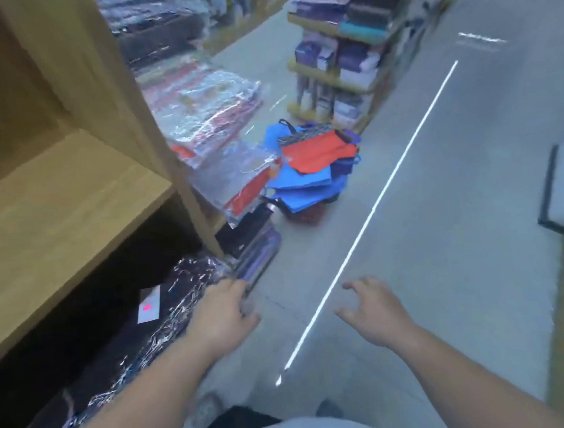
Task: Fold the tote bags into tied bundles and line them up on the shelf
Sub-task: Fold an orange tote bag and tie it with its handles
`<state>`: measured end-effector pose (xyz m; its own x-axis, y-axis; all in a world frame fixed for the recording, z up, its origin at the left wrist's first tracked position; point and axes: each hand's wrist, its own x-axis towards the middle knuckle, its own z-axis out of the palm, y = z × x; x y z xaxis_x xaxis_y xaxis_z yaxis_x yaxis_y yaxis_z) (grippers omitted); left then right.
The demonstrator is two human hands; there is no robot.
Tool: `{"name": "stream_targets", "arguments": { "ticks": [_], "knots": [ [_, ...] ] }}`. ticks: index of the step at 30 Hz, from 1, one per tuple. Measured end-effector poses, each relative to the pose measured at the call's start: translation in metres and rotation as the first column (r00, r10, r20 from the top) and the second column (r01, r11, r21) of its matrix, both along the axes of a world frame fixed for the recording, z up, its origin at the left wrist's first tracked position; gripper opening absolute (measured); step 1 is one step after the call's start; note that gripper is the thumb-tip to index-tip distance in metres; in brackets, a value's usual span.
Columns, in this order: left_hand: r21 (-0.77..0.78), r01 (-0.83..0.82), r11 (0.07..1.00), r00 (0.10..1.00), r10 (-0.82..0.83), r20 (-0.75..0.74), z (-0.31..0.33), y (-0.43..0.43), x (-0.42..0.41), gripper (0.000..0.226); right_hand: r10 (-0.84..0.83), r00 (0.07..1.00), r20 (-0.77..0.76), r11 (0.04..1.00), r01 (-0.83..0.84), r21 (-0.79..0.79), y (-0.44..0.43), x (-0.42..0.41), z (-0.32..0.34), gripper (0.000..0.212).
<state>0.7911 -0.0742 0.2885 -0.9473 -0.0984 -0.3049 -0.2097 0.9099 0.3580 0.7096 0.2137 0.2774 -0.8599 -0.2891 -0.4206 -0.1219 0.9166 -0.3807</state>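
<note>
Left hand (221, 316) and right hand (376, 311) hover with fingers loosely spread, holding nothing — tote bags (307, 171) heaped mid-frame, well above them.

grey floor (441, 201), white floor line (376, 207), plastic-wrapped fabric packs (205, 111), stocked display rack (340, 67)

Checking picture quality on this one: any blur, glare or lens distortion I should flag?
Head view: motion blur softens everything, most at the far racks, the left hand and the right hand. Head view: glare streaks across the plastic-wrapped stacks. Head view: the wide lens makes the shelf post lean, and the tote bags are readable only by colour.
</note>
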Motion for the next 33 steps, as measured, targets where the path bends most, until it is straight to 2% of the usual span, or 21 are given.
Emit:
{"name": "stream_targets", "arguments": {
  "ticks": [2,4,10,16,20,23,33],
  "knots": [
    [-0.021,0.009,1.000,0.994,-0.006,0.110,-0.009,0.027,-0.024,0.068,-0.074,0.996,0.053,0.997,0.074,0.012,0.037,-0.010,-0.006,0.057],
    [-0.014,0.017,1.000,0.986,-0.015,0.167,-0.016,0.050,-0.052,0.063,-0.133,0.986,0.098,0.991,0.132,0.025,0.066,-0.024,-0.014,0.057],
    [-0.026,0.103,0.994,0.979,-0.097,0.179,-0.037,0.098,-0.157,0.064,-0.251,0.954,0.161,0.968,0.246,0.052,0.112,-0.090,-0.039,0.058],
    [-0.017,0.130,0.991,0.968,-0.124,0.216,-0.061,0.108,-0.286,0.060,-0.297,0.940,0.170,0.954,0.288,0.079,0.120,-0.215,-0.052,0.060],
    [0.015,0.099,0.995,0.960,-0.099,0.262,-0.065,0.097,-0.385,0.050,-0.289,0.940,0.180,0.955,0.269,0.125,0.107,-0.315,-0.047,0.060],
    [0.026,0.091,0.996,0.956,-0.094,0.278,-0.063,0.089,-0.455,0.058,-0.271,0.941,0.203,0.959,0.245,0.143,0.094,-0.384,-0.038,0.060],
    [-0.031,-0.116,0.993,0.925,0.119,0.361,-0.094,0.054,-0.637,0.058,-0.116,0.971,0.208,0.984,0.084,0.158,0.055,-0.638,-0.060,0.057]
  ]
}}
